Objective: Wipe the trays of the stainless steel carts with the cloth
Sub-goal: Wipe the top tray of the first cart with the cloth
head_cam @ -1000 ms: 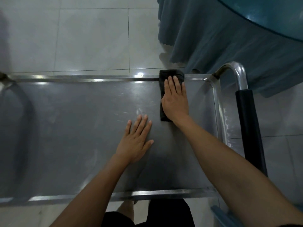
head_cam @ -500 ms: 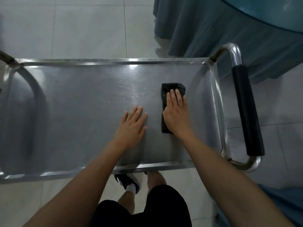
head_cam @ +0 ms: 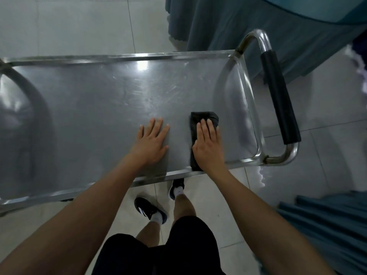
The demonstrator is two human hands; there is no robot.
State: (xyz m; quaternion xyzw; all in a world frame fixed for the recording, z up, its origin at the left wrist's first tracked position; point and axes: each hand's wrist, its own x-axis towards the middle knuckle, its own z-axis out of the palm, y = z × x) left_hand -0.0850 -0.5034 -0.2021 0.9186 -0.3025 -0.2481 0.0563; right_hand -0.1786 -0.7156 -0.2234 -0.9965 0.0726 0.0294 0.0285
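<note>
Cloth [head_cam: 202,118]: dark, folded, flat on the tray [head_cam: 89,120], close to the handle [head_cam: 280,96] end and reaching to the near rim.
Right hand [head_cam: 208,145]: flat on the cloth, fingers straight and together, pressing down; no curl round it, so an open palm press, not a pinch.
Left hand [head_cam: 152,143]: flat on bare steel just beside the cloth, on the side away from the handle; fingers spread, holding nothing, likely bracing.
Step in hand: wiping the strip of tray nearest the handle, by the look of it.
Done so far: hard to judge; faint streaks and swirls near the middle of the tray, toward the far rim, possibly wipe marks or only scratches.
Left to do: probably the long stretch of tray away from the handle, where the steel looks dull and shadowed; the rims too.
Other trays: none in view; any lower tray hidden under this one, so cannot tell its state.
Overall: likely early to midway on this tray.
</note>
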